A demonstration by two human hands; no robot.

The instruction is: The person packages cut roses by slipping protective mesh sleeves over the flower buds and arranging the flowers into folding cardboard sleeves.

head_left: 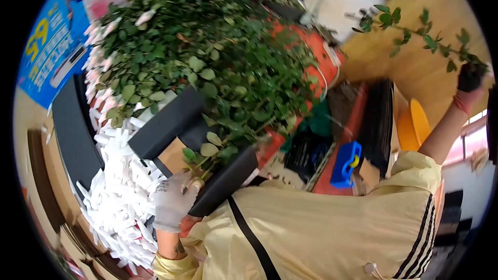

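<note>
**Left hand (174, 199) grips leafy stems (209, 150) at a black angular frame (168, 123); right hand (469, 80) holds a branch (429, 42) well out to the side**

The hands are wide apart. The left, in a grey-white glove (170, 210) of ribbed knit, has its fingers closed around the lower part of a few thin green stems, whose leaves are broad, oval and pale. It sits between the arms of the frame, a matte black, thick, straight-edged piece; whether it is foam or plastic, I cannot tell.

The right hand, in a black glove (468, 77), is clenched on one end of the branch. That branch is slender and slightly bowed, with small rounded leaves spaced along it, and it reaches inward in front of a tan, smooth surface (394, 67).

Beyond the frame lies a dense heap of foliage (171, 41), dark and finely leaved, fringed on its left with pale pink-and-white pointed tips (146, 17). Beside the left hand spills a pile of narrow white pieces (122, 176), slim and smooth. An orange-red sheet (317, 46) shows under the heap's right edge.

Nearer the body are a crinkled, glossy black plastic bag (308, 159), a hard blue tape dispenser (341, 165) and a rounded yellow-orange tub (416, 122). The person's pale yellow jacket (316, 228) is softly creased, with black stripes.
</note>
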